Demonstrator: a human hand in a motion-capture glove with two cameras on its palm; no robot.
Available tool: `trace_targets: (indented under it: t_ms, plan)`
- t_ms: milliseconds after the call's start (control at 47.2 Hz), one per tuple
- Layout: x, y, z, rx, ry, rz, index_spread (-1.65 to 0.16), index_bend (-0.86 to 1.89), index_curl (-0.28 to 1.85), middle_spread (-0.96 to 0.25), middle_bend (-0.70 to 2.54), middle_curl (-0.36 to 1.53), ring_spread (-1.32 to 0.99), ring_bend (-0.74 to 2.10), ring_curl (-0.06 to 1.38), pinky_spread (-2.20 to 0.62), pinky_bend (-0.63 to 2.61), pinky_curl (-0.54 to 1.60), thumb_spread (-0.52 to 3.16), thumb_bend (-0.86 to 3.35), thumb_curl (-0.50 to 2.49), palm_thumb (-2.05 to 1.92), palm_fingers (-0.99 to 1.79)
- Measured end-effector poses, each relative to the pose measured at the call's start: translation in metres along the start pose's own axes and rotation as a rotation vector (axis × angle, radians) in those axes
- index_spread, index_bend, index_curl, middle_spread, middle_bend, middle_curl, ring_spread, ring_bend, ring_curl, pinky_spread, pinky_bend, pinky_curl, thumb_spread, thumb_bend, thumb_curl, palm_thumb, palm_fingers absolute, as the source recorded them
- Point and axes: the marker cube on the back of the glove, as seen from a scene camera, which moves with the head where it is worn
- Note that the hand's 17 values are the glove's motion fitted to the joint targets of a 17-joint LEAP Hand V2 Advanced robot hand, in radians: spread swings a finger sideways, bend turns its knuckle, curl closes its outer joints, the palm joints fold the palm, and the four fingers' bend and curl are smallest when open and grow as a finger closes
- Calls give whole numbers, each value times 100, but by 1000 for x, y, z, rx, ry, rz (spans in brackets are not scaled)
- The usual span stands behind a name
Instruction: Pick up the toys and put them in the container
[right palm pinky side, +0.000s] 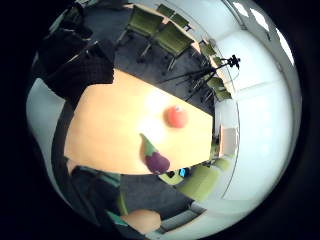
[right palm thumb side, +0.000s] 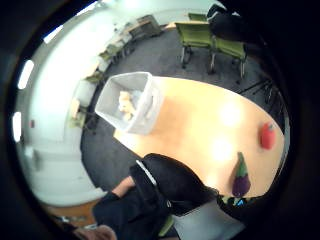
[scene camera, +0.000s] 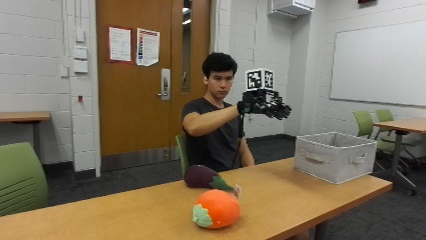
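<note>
A purple eggplant toy (scene camera: 206, 178) (right palm pinky side: 155, 158) (right palm thumb side: 241, 178) lies on the wooden table (scene camera: 286, 200), near the person's side. A round orange-red tomato toy (scene camera: 216, 209) (right palm pinky side: 176, 116) (right palm thumb side: 267, 136) sits nearer the camera. A grey fabric container (scene camera: 335, 156) (right palm thumb side: 131, 102) stands at the table's right end, with a pale toy (right palm thumb side: 125, 102) inside it. My gloved right hand (scene camera: 266, 106) hangs high in the air, between the toys and the container, fingers spread and holding nothing.
Green chairs (scene camera: 20, 180) (right palm pinky side: 167, 32) stand around the room, and another table (scene camera: 403, 125) is at the far right. A tripod (right palm pinky side: 212, 70) stands beyond the table. The tabletop between toys and container is bare wood.
</note>
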Motion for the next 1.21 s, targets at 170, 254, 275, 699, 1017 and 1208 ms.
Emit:
trace_targets:
  t_ms: [170, 254, 275, 699, 1017, 1208]
  plan:
    - [50, 42, 10, 0, 81, 222, -36, 17, 50, -15, 53, 50, -24, 97, 34, -6, 105, 34, 94, -8, 24, -10, 14]
    - [71, 65, 17, -5, 83, 271, -35, 17, 50, -15, 52, 49, -24, 96, 34, -7, 103, 34, 93, -8, 23, -10, 14]
    - [77, 70, 19, -5, 83, 283, -34, 17, 50, -15, 52, 49, -25, 96, 33, -6, 103, 34, 93, -8, 23, -10, 14]
    - [144, 152, 97, -100, 87, 464, -26, 19, 50, -13, 41, 45, -27, 80, 27, -12, 99, 33, 90, -10, 20, -12, 6]
    - [160, 198, 183, -196, -5, 533, -21, 22, 52, -9, 38, 44, -27, 67, 23, -9, 86, 30, 87, -10, 19, -13, 1]
    - [166, 219, 231, -258, -74, 560, -21, 24, 52, -7, 36, 44, -27, 60, 22, -7, 80, 29, 86, -10, 19, -12, 2]
